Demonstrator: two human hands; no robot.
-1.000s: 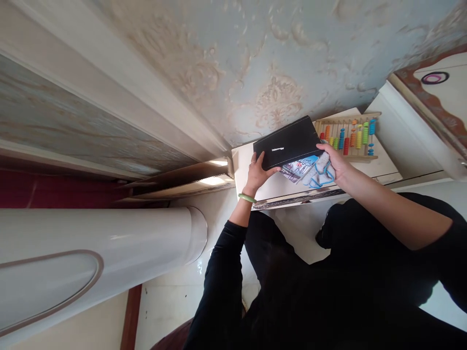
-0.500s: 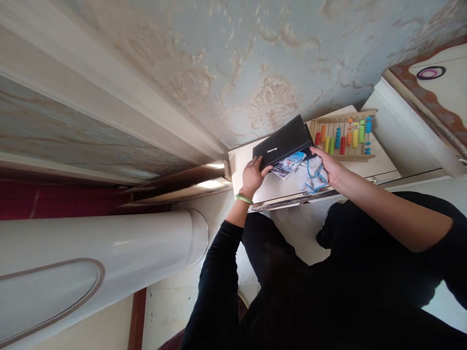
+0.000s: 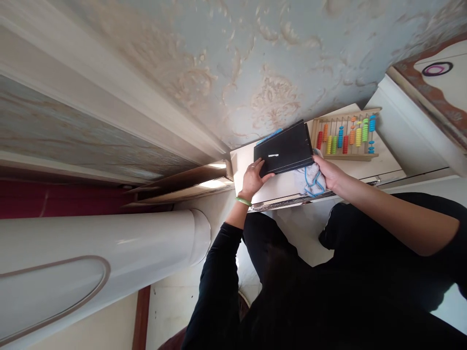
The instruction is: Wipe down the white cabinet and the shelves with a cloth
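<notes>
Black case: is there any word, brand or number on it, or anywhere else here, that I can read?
The black case bears one small white label, too small and blurred to read. The wooden abacus shows no readable text.

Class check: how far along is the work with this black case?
Done: a blue-edged sheet already seems tucked under the flat black rectangular case. In hand: the left hand steadies the case's edge; the right hand rests on a white cloth with blue trim. Left: the wooden abacus with coloured beads looks untouched.
</notes>
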